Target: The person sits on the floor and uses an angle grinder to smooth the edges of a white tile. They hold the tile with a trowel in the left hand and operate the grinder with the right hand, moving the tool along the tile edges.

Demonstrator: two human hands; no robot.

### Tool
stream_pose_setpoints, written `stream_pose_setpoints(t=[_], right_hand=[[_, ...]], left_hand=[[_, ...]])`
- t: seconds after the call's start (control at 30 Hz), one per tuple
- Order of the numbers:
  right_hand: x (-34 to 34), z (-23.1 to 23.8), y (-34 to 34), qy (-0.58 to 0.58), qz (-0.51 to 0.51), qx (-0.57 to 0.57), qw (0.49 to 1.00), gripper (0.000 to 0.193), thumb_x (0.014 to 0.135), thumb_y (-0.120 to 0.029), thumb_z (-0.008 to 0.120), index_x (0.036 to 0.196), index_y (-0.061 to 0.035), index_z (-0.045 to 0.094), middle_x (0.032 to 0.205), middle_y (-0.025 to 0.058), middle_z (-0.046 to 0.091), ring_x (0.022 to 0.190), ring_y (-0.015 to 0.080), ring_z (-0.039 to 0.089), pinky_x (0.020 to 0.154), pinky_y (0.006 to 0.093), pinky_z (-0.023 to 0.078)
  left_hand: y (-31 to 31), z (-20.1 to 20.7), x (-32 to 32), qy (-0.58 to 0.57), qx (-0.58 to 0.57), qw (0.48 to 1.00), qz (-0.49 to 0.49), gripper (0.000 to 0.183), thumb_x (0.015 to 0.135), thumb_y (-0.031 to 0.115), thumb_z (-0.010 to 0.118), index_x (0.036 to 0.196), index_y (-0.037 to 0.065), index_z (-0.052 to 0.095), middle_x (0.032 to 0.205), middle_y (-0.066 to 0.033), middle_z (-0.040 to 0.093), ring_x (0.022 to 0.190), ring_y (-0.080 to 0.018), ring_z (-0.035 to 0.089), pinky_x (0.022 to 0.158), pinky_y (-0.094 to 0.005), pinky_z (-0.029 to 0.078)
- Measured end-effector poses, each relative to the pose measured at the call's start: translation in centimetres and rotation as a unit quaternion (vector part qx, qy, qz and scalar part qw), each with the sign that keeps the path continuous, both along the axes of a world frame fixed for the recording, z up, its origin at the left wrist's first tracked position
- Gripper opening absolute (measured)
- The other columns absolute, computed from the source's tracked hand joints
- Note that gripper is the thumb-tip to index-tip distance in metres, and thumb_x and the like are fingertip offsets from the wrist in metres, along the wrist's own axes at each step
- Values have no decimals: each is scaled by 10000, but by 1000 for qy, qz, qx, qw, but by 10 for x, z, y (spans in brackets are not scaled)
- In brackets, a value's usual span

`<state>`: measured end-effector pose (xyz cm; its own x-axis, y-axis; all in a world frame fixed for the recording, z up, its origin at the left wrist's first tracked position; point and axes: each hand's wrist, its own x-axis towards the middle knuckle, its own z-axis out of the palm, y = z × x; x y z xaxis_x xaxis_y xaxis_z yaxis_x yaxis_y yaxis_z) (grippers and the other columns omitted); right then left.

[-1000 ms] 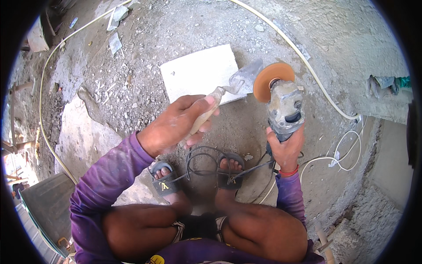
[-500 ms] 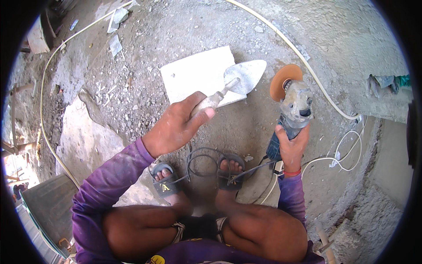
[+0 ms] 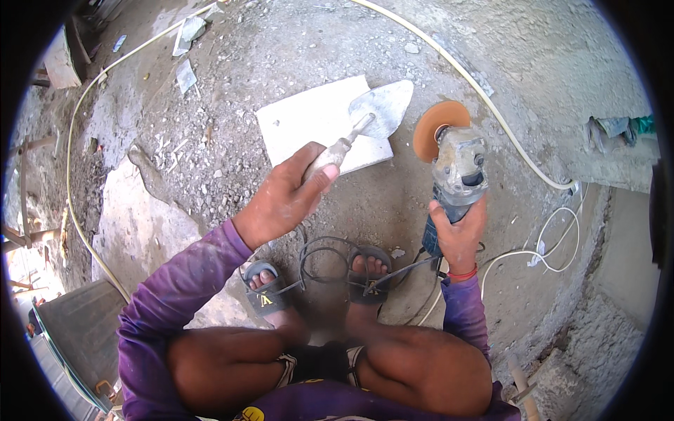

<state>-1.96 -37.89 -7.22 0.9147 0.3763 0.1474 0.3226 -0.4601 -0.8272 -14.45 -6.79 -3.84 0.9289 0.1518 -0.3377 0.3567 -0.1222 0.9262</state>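
My left hand is closed round the handle of a pointed trowel, its dusty grey blade tilted up toward the far right. Behind the blade lies a white rectangular slab on the ground, partly covered by the trowel in this view. In my right hand is an angle grinder, gripped by its blue-green body. An orange-brown disc is fitted at its head, on the side toward the trowel. Trowel blade and disc are close but apart.
A dark cord loops between my sandalled feet. A pale hose curves across the ground beyond the slab. At right, a white cable lies coiled near the wall. Rubble and a flat concrete piece are at left.
The grinder has shifted slightly left and its disc shows more of its face. My left hand has drawn the trowel a little to the left, turning its blade.
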Motion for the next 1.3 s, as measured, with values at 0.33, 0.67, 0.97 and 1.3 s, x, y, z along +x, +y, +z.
stream_pose_setpoints(t=[0.33,0.67,0.97,1.3], right_hand=[[-9,7,14,-21,18,-52,998,627,829,-111,872,1357,37,569,1143,232,765,1021,390,794,883,462,602],[-16,6,19,4,37,-93,995,698,810,-136,871,1393,54,537,1121,271,756,1007,454,787,868,501,604],[-16,6,15,1,41,-103,994,711,822,-128,862,1419,69,531,1152,280,755,1025,456,784,877,508,600],[-14,-9,3,-25,-28,-46,998,681,845,-124,862,1417,72,549,1177,248,764,1016,399,784,912,457,587]], left_hand=[[-4,13,1,23,3,1000,12,349,1156,337,634,1251,2,620,813,-70,601,698,-149,601,650,-367,511],[-11,14,-2,9,86,996,22,421,1126,359,679,1319,-11,617,953,-244,690,837,-342,706,789,-462,561],[-9,6,-2,16,6,999,29,385,1140,359,663,1273,1,614,910,-129,673,795,-202,666,725,-391,549],[21,-32,-8,17,-40,998,47,389,1177,445,544,1176,65,627,908,4,569,747,-87,571,639,-282,485]])
